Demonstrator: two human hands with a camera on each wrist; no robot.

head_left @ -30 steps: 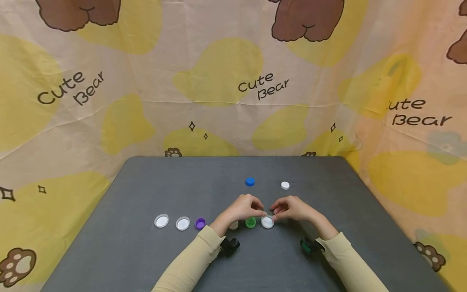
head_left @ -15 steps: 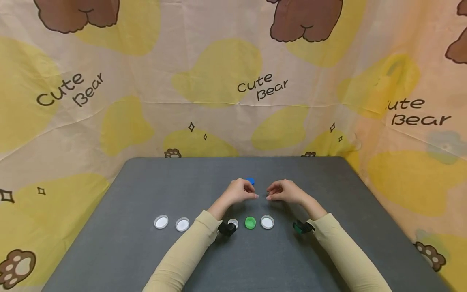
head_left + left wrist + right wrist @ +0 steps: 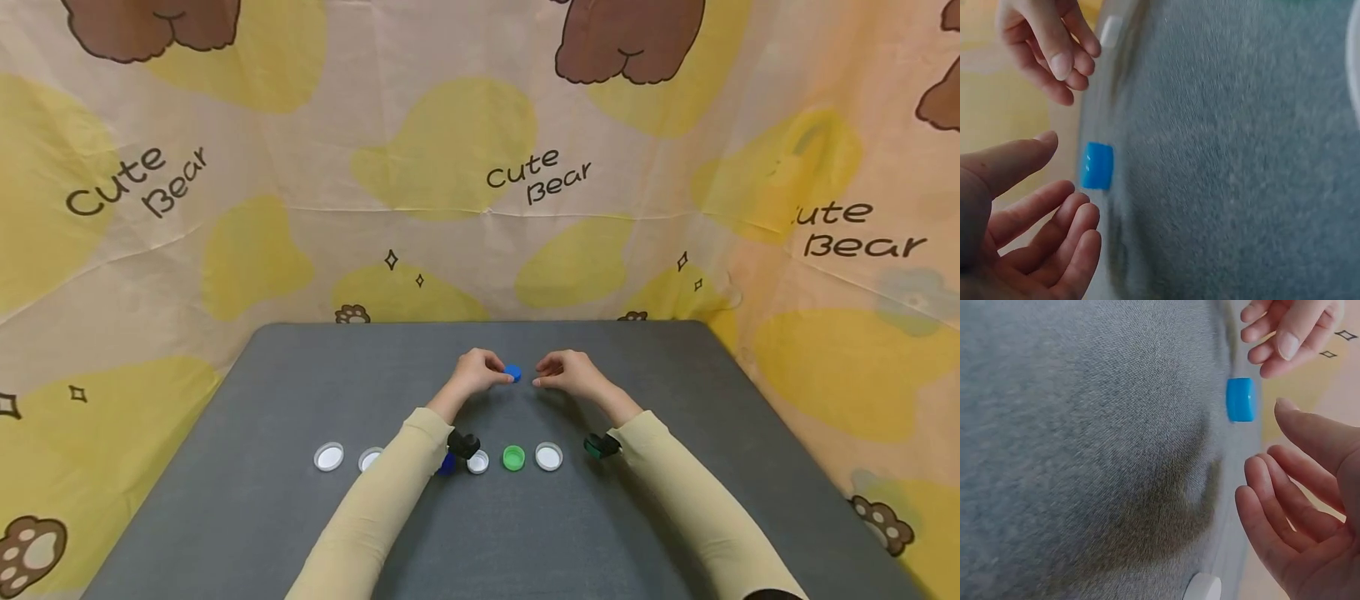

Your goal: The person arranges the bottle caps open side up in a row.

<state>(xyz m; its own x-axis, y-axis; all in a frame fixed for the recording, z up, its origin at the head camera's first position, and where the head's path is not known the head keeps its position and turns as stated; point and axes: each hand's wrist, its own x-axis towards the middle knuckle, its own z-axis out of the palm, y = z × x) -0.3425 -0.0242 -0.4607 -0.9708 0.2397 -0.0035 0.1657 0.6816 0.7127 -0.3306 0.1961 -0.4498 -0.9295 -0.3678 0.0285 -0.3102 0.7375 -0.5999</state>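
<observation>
A blue bottle cap [image 3: 513,372] sits on the grey table toward the far side, between my two hands. My left hand [image 3: 476,372] is just left of it, thumb and fingers parted; in the left wrist view a gap shows between the fingers and the blue cap [image 3: 1097,165]. On the other side, a little farther off, my right hand [image 3: 573,375] has its fingers loosely bent around nothing. A white cap [image 3: 1204,587] lies beyond the right hand in the right wrist view, while that hand hides it in the head view.
A row of caps crosses the table nearer to me: white ones [image 3: 328,457], a dark blue one [image 3: 447,465], a green one [image 3: 513,457] and a white one [image 3: 549,457] at the right end. My left sleeve [image 3: 375,492] covers part of the row. A patterned cloth [image 3: 420,167] hangs behind.
Both hands have left the white cap at the row's right end and moved away from me, toward the far side, to either side of the blue cap. The caps in view have not shifted.
</observation>
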